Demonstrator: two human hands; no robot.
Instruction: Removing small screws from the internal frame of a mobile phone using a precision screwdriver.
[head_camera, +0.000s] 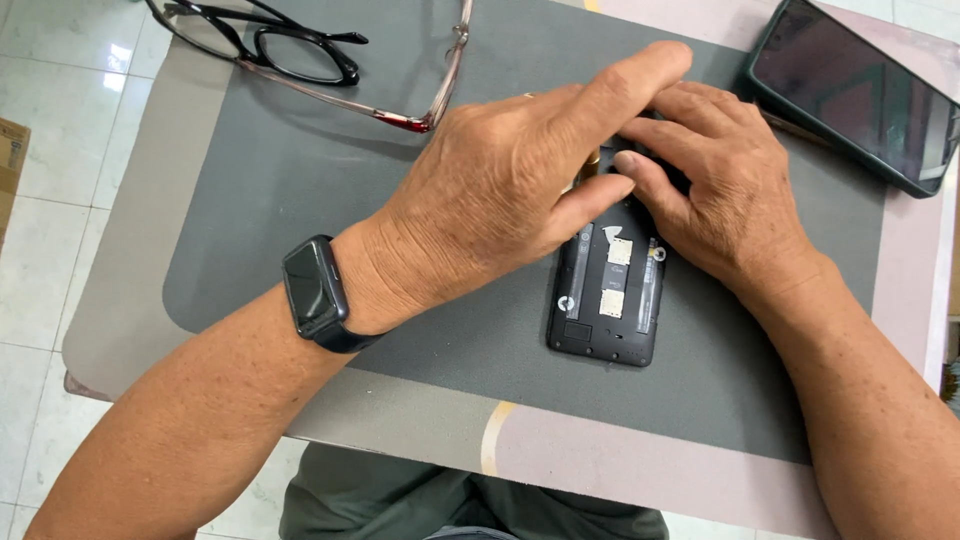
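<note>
Hands (600, 170) on flat black opened phone (607, 300)

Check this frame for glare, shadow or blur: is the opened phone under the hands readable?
Head view: sharp overall, even daylight. The opened phone is crisp at its lower half; the left hand and right hand hide its top. Soft shadows under the glasses; faint reflections on the second phone and floor tiles.

bright daylight | soft shadows | sharp focus | glare on floor tiles (60, 90)
</note>
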